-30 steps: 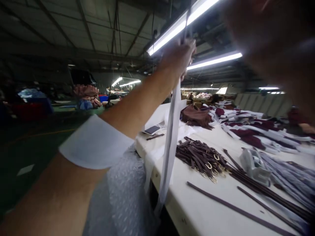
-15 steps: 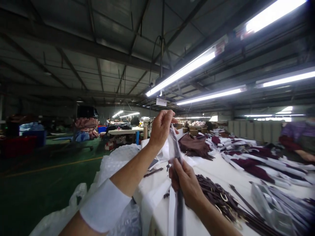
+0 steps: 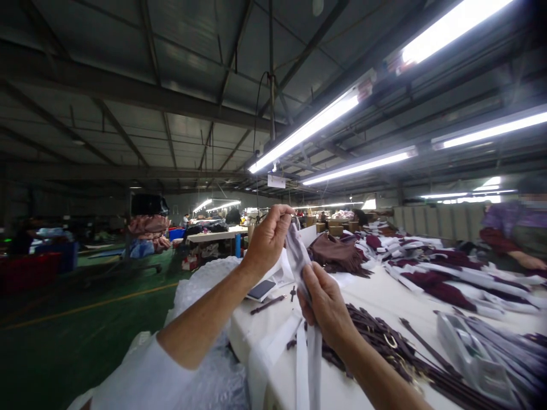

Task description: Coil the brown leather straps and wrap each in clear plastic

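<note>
My left hand (image 3: 268, 236) is raised, its fingers pinched on the upper end of a pale grey-white wrapped strip (image 3: 298, 247). Lower down, my right hand (image 3: 322, 302) closes round the same strip, thumb on top. The strip's lower part hangs below my right hand, in front of the white table (image 3: 342, 393). Beside it lies a white band (image 3: 301, 364). What is inside the wrapping cannot be made out.
Dark brown straps with gold buckles (image 3: 393, 347) are heaped at the right, near a clear plastic tray (image 3: 474, 353). A brown bag (image 3: 339, 253), a dark notebook (image 3: 261, 289) and maroon pieces (image 3: 440, 287) lie farther back. Bubble wrap (image 3: 205, 290) lines the left. Another person's hand (image 3: 530, 261) rests far right.
My left hand has moved slightly down and left, still pinching the strip's top. My right hand stays round it. The dark notebook now shows more fully beside my left forearm.
</note>
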A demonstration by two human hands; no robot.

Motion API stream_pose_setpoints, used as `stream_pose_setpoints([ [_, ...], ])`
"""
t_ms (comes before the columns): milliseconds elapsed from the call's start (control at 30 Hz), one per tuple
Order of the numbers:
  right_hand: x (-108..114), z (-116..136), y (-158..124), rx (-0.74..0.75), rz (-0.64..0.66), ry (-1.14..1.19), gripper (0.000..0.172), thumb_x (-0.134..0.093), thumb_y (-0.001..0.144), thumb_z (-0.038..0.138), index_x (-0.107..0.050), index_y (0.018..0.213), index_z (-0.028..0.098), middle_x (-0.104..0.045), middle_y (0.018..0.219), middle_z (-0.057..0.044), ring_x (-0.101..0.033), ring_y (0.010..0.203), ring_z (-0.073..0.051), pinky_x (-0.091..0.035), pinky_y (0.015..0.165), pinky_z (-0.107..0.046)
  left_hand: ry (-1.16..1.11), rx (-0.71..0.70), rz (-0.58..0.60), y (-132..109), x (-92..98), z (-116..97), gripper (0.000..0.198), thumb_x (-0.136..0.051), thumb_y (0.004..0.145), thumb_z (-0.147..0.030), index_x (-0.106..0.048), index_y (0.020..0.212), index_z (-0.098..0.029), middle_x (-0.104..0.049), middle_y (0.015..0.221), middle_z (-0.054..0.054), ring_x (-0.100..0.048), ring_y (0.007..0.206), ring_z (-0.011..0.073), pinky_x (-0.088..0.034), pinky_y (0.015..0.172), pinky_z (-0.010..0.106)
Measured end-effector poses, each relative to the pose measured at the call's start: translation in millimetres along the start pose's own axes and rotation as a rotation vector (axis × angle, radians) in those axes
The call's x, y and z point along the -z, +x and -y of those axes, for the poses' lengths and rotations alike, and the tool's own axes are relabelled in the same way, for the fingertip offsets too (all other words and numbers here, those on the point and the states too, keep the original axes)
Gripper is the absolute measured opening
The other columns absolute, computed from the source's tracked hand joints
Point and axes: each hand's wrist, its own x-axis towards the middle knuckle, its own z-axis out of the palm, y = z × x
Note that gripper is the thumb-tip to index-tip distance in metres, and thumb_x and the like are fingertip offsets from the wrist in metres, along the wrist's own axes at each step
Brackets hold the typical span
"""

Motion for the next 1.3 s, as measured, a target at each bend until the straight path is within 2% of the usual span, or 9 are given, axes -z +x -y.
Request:
stream_pose_setpoints([
  [200, 4, 1, 4, 0.015, -0.061, 0.029, 0.039, -0.042, 0.088, 0.051, -0.037, 0.065, 0.019, -0.038, 0.039, 0.01, -0.03, 0.027, -0.002, -0.019, 0.027, -0.011, 0.219, -0.051, 0.129, -6, 8.3, -5, 0.036, -0.059, 0.079, -0.038, -0.052, 0.111, -0.023, -0.066, 0.095, 0.003, -0.062, 0.082, 0.0165, -0.047, 0.072, 0.023],
  [367, 4, 9, 2, 0.043, -0.015, -0.007, 0.038, -0.043, 0.088, 0.049, -0.041, 0.066, 0.018, -0.043, 0.042, 0.008, -0.033, 0.029, -0.003, -0.022, 0.029, -0.013, 0.284, -0.024, 0.038, -10, 9.1, -2, 0.022, -0.048, 0.085, -0.039, -0.059, 0.085, -0.02, -0.064, 0.07, 0.0, -0.058, 0.053, 0.011, -0.044, 0.054, 0.02],
  [533, -4, 9, 6, 0.072, -0.056, 0.004, 0.035, -0.045, 0.087, 0.049, -0.043, 0.069, 0.019, -0.04, 0.049, 0.008, -0.035, 0.038, -0.005, -0.025, 0.034, -0.015, -0.011, 0.134, -0.061, -11, 4.0, -6, 0.032, -0.044, 0.085, -0.049, -0.053, 0.084, -0.018, -0.065, 0.073, 0.001, -0.056, 0.05, 0.0098, -0.045, 0.047, 0.019],
  [733, 9, 13, 3, 0.183, -0.069, -0.214, 0.03, -0.046, 0.086, 0.047, -0.051, 0.08, 0.018, -0.034, 0.055, 0.006, -0.03, 0.048, -0.007, -0.024, 0.042, -0.018, -0.329, 0.429, 0.266, -11, 14.1, -17, 0.036, -0.056, 0.076, -0.051, -0.054, 0.076, -0.015, -0.056, 0.056, -0.002, -0.053, 0.039, 0.0086, -0.035, 0.032, 0.015],
  [867, 18, 15, -2, 0.355, -0.01, -0.476, 0.028, -0.054, 0.082, 0.044, -0.046, 0.079, 0.018, -0.035, 0.058, 0.006, -0.033, 0.052, -0.008, -0.026, 0.047, -0.02, -0.475, 0.484, 0.288, -13, 18.3, -23, 0.034, -0.067, 0.068, -0.045, -0.052, 0.067, -0.014, -0.053, 0.054, -0.004, -0.047, 0.035, 0.0049, -0.034, 0.032, 0.014],
  [1000, 26, 17, -2, 0.465, 0.036, -0.743, 0.038, -0.059, 0.076, 0.05, -0.039, 0.071, 0.019, -0.036, 0.055, 0.006, -0.034, 0.049, -0.008, -0.024, 0.046, -0.02, -0.406, 0.562, 0.237, -7, 21.9, -35, 0.047, -0.056, 0.07, -0.061, -0.058, 0.081, -0.015, -0.063, 0.075, 0.004, -0.06, 0.057, 0.0131, -0.045, 0.04, 0.019],
  [1100, 32, 20, -1, 0.528, 0.082, -0.933, 0.044, -0.062, 0.07, 0.057, -0.045, 0.083, 0.018, -0.048, 0.057, 0.003, -0.041, 0.047, -0.011, -0.027, 0.046, -0.022, -0.245, 0.772, 0.511, -3, 22.9, -46, 0.06, -0.047, 0.07, -0.07, -0.062, 0.082, -0.013, -0.066, 0.078, 0.01, -0.062, 0.055, 0.0179, -0.044, 0.037, 0.023],
  [1200, 44, 23, 0, 0.618, 0.113, -1.055, 0.038, -0.061, 0.074, 0.05, -0.047, 0.087, 0.017, -0.057, 0.06, -0.001, -0.05, 0.048, -0.014, -0.03, 0.047, -0.023, -0.135, 0.824, 0.807, -7, 23.6, -55, 0.045, -0.059, 0.069, -0.057, -0.062, 0.07, -0.012, -0.064, 0.06, 0.006, -0.053, 0.037, 0.011, -0.032, 0.03, 0.017],
  [1300, 61, 23, 2, 0.722, 0.132, -1.124, 0.022, -0.054, 0.08, 0.028, -0.048, 0.097, 0.016, -0.064, 0.072, -0.005, -0.058, 0.057, -0.016, -0.035, 0.051, -0.024, -0.107, 0.783, 0.785, -13, 32.9, -55, 0.031, -0.066, 0.068, -0.043, -0.059, 0.064, -0.013, -0.061, 0.053, 0.002, -0.046, 0.031, 0.0057, -0.027, 0.029, 0.013],
])
